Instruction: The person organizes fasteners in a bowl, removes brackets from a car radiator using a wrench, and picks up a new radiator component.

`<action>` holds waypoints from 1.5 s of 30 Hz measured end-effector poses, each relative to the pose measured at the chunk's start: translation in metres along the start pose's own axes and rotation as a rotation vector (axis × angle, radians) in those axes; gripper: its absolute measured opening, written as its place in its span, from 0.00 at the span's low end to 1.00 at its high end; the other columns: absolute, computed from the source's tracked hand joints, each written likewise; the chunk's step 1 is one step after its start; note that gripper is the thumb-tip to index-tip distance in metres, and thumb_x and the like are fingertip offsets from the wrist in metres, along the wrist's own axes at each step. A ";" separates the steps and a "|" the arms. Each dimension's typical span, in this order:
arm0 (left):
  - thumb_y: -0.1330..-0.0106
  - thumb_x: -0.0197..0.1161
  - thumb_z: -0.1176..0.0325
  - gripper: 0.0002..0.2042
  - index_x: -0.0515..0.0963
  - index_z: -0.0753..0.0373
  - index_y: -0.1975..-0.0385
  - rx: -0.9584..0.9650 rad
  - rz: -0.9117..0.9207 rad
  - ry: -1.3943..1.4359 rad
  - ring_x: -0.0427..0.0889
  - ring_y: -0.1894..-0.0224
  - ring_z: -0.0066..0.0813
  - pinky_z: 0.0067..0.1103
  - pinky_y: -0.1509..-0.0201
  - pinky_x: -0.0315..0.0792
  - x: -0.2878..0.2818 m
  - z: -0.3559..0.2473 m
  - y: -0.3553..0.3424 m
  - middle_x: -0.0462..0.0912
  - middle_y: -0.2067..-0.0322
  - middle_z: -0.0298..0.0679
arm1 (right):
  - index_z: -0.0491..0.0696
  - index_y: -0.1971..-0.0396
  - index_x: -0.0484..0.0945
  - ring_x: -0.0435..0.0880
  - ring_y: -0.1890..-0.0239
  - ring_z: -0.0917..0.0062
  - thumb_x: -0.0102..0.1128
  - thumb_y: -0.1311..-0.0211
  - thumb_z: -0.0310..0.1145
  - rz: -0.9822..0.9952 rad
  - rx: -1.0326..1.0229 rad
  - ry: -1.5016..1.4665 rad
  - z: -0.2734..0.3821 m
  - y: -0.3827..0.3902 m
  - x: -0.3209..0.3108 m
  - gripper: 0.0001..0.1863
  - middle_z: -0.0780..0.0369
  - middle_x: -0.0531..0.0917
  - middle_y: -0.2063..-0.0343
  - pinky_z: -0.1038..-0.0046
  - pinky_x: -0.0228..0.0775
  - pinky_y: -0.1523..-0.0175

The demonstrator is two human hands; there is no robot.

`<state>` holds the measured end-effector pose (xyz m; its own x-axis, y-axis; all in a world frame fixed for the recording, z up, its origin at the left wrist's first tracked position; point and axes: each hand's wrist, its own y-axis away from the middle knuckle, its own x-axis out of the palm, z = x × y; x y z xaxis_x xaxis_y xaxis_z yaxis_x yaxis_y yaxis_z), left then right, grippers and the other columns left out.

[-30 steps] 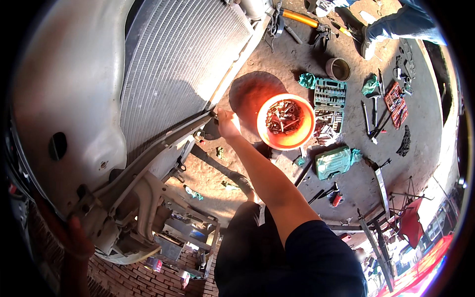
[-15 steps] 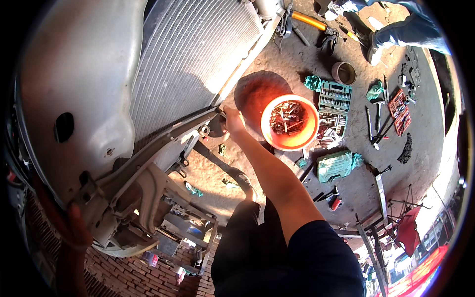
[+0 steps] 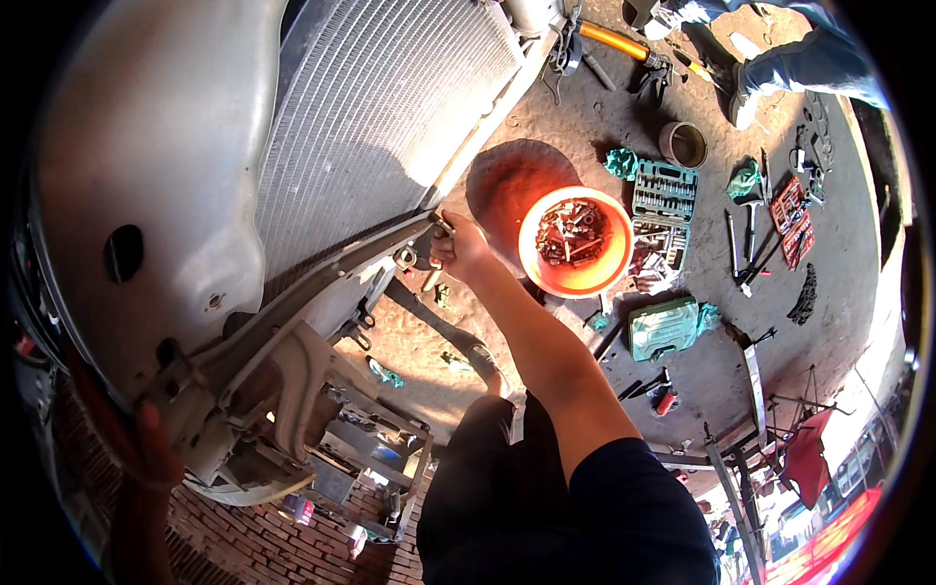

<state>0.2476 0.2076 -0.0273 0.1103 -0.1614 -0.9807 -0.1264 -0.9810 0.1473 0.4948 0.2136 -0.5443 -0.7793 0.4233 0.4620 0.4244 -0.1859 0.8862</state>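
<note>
My right hand is closed around a slim metal tool, whose pale end sticks out below the fist; its exact kind is hidden. The fist is at the end of a long metal crossbar, beside the lower corner of a finned radiator. In shade at the lower left, my left hand grips the edge of a large silver car body panel, thumb and fingers on either side of its corner. An orange bowl full of loose bolts and metal parts stands right of my right hand.
On the ground lie an open green socket case, a closed green case, a red tool set, a hammer and a round tin. A person's jeans-clad leg is at the upper right. Bricks pave the lower left.
My right hand has turned at the crossbar's end, and the tool's lower end now shows under the fist. The left hand stays on the panel edge. The view has shifted slightly.
</note>
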 end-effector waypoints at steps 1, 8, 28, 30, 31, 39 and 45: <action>0.24 0.46 0.50 0.41 0.42 0.76 0.23 -0.005 0.006 -0.018 0.57 0.26 0.56 0.42 0.25 0.55 -0.009 -0.009 -0.001 0.51 0.26 0.62 | 0.47 0.79 0.72 0.71 0.86 0.63 0.49 0.23 0.46 -0.095 -0.351 0.361 -0.008 -0.004 0.001 0.24 0.58 0.72 0.88 0.60 0.69 0.69; 0.24 0.47 0.51 0.41 0.41 0.76 0.24 -0.018 0.008 0.076 0.57 0.25 0.56 0.43 0.24 0.55 0.001 -0.004 -0.006 0.49 0.26 0.63 | 0.44 0.76 0.76 0.78 0.81 0.58 0.45 0.22 0.47 -0.274 -0.337 0.164 -0.016 -0.016 0.003 0.26 0.52 0.79 0.83 0.61 0.72 0.67; 0.29 0.49 0.30 0.52 0.43 0.68 0.21 -0.117 -0.033 0.009 0.58 0.26 0.51 0.43 0.25 0.56 0.003 0.003 -0.016 0.52 0.25 0.57 | 0.45 0.79 0.74 0.73 0.86 0.64 0.53 0.31 0.40 -0.018 -0.937 0.773 0.001 -0.037 -0.023 0.18 0.57 0.73 0.88 0.63 0.68 0.74; 0.29 0.49 0.30 0.52 0.43 0.69 0.22 -0.152 -0.031 -0.013 0.59 0.26 0.51 0.43 0.25 0.56 0.003 0.009 0.000 0.52 0.25 0.57 | 0.46 0.79 0.77 0.81 0.82 0.59 0.58 0.37 0.38 -0.204 -1.274 1.357 -0.001 -0.009 -0.016 0.14 0.53 0.80 0.84 0.60 0.72 0.71; 0.30 0.49 0.29 0.52 0.43 0.69 0.22 -0.210 -0.031 -0.042 0.59 0.26 0.51 0.43 0.25 0.57 0.006 0.014 0.018 0.52 0.25 0.57 | 0.47 0.80 0.78 0.84 0.78 0.57 0.59 0.40 0.37 -0.256 -1.183 1.531 0.006 0.028 0.002 0.12 0.52 0.82 0.81 0.59 0.75 0.69; 0.22 0.45 0.44 0.42 0.42 0.72 0.22 -0.113 -0.017 -0.049 0.53 0.23 0.55 0.44 0.22 0.50 0.004 0.014 0.010 0.46 0.24 0.60 | 0.49 0.85 0.76 0.80 0.75 0.56 0.59 0.43 0.40 -0.405 -1.294 1.380 0.002 0.024 -0.002 0.15 0.49 0.80 0.83 0.57 0.63 0.46; 0.21 0.46 0.49 0.38 0.44 0.69 0.22 -0.031 -0.026 -0.035 0.49 0.21 0.52 0.42 0.20 0.46 -0.002 0.020 0.006 0.46 0.22 0.57 | 0.49 0.86 0.72 0.67 0.86 0.67 0.49 0.33 0.46 -0.227 -0.588 0.578 -0.004 -0.009 0.003 0.23 0.57 0.72 0.89 0.61 0.65 0.70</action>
<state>0.2265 0.2045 -0.0267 0.0784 -0.1321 -0.9881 -0.0932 -0.9878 0.1247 0.4869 0.2128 -0.5512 -0.9971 0.0169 0.0743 0.0456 -0.6487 0.7596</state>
